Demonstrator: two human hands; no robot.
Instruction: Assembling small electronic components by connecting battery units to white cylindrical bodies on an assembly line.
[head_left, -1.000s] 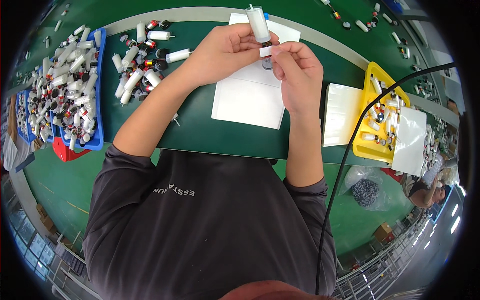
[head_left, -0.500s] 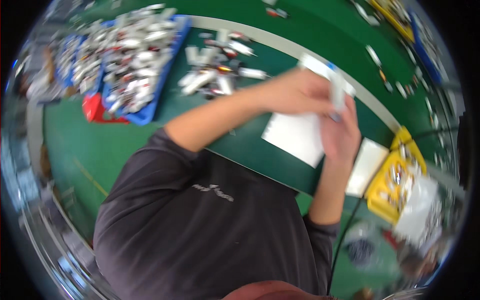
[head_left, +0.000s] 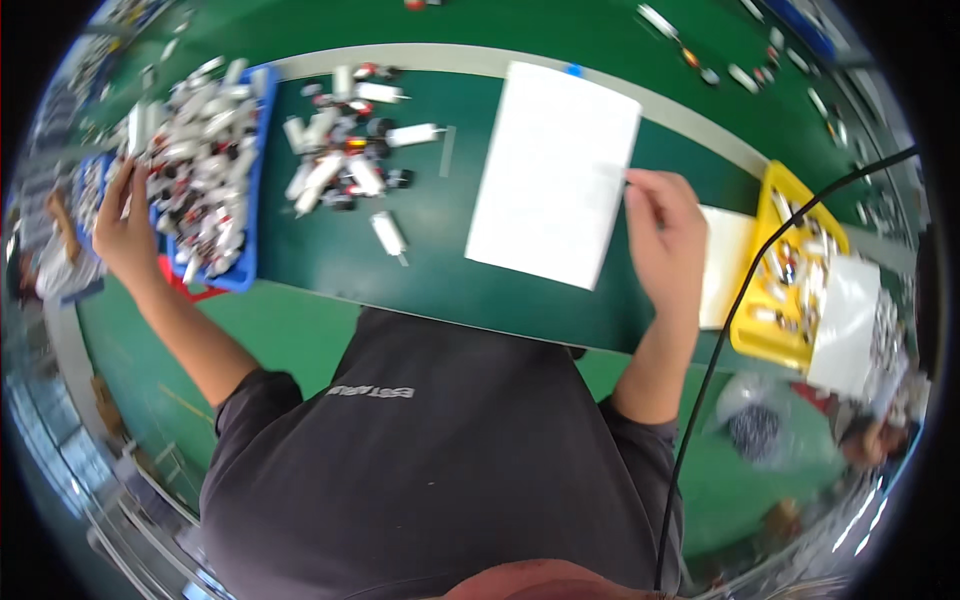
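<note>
Left hand [head_left: 125,235] at blue tray [head_left: 252,180]; right hand [head_left: 665,235] beside white sheet [head_left: 550,170].

Two bare hands are in view: the left hand [head_left: 128,232] and the right hand [head_left: 665,240]. One large white paper sheet [head_left: 553,170] lies on the green table. One blue plastic tray [head_left: 243,180] holds small white and red cylindrical parts, too many and too blurred to count. One yellow plastic tray [head_left: 757,330] stands at the right. One white cylindrical part [head_left: 388,233] lies alone, apart from one loose heap of like parts [head_left: 345,150]. One black cable [head_left: 720,340] crosses the right side
</note>
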